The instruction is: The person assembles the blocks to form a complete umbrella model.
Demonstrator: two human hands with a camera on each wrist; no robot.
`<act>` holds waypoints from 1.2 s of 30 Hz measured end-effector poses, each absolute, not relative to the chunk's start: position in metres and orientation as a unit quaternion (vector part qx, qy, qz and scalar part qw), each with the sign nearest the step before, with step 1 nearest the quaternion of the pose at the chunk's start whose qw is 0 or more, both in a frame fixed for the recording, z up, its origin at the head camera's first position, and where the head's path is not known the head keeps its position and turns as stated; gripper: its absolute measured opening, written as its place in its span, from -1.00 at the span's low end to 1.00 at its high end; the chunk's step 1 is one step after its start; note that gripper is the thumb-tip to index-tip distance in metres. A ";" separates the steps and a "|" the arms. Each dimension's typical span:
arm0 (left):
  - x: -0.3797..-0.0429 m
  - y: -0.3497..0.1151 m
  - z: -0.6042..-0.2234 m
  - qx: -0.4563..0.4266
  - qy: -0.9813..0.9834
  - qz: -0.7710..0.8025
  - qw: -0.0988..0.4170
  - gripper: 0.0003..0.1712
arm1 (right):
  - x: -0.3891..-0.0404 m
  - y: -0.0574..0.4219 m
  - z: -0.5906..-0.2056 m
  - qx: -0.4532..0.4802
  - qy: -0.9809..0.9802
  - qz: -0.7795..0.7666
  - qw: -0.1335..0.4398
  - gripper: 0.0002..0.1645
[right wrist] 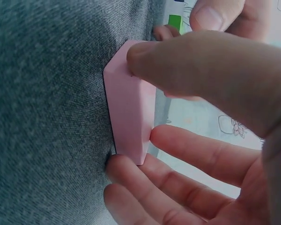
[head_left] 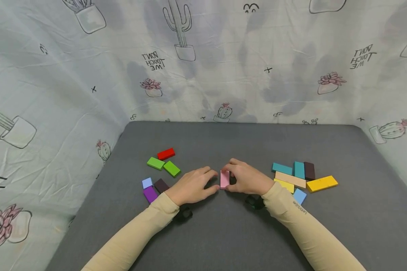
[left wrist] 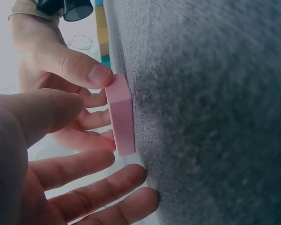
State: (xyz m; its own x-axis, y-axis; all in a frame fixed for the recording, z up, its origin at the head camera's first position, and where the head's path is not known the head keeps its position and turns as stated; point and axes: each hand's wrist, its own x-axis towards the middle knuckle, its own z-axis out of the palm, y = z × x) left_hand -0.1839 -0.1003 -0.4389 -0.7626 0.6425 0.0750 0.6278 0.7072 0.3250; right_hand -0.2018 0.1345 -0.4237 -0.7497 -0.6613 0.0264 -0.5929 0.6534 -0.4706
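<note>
A pink block (head_left: 225, 180) lies flat on the grey tabletop between the two hands. My right hand (head_left: 248, 177) pinches it lengthwise, thumb at the near end and fingertips at the far end. In the right wrist view that thumb rests on the end of the pink block (right wrist: 126, 105). Just left of the block is my left hand (head_left: 194, 184), its fingers loosely bent and holding nothing. The left wrist view shows the left fingertips (left wrist: 138, 174) close to the far end of the pink block (left wrist: 122, 115).
Left of the hands lie a red block (head_left: 166, 154), two green ones (head_left: 172, 169), a purple one (head_left: 150, 194), a small blue one and a dark one. Several blocks, including a yellow one (head_left: 322, 183) and a teal one (head_left: 299, 170), cluster at right. A patterned cloth (head_left: 224, 75) hangs behind.
</note>
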 end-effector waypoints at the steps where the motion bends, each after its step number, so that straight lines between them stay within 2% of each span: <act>1: -0.184 -0.100 -0.439 0.344 0.923 0.171 0.023 -0.54 | -0.202 0.134 -0.424 -0.346 0.906 -0.232 0.075 -0.44; 18: -0.188 -0.092 -0.439 0.368 0.914 0.173 0.011 -0.66 | -0.201 0.130 -0.428 -0.352 0.902 -0.237 0.076 -0.45; 27: -0.188 -0.092 -0.442 0.382 0.907 0.178 -0.010 -0.66 | -0.201 0.131 -0.428 -0.366 0.898 -0.231 0.073 -0.47; 36: -0.185 -0.092 -0.441 0.385 0.905 0.178 -0.005 -0.66 | -0.198 0.131 -0.425 -0.369 0.897 -0.229 0.082 -0.47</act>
State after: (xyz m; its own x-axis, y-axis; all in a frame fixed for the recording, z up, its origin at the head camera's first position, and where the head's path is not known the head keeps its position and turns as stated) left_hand -0.1846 -0.0921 -0.4411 -0.7028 0.6962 0.1461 0.6997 0.6396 0.3183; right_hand -0.1981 0.1313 -0.4250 -0.7144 -0.6994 0.0213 -0.6239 0.6230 -0.4719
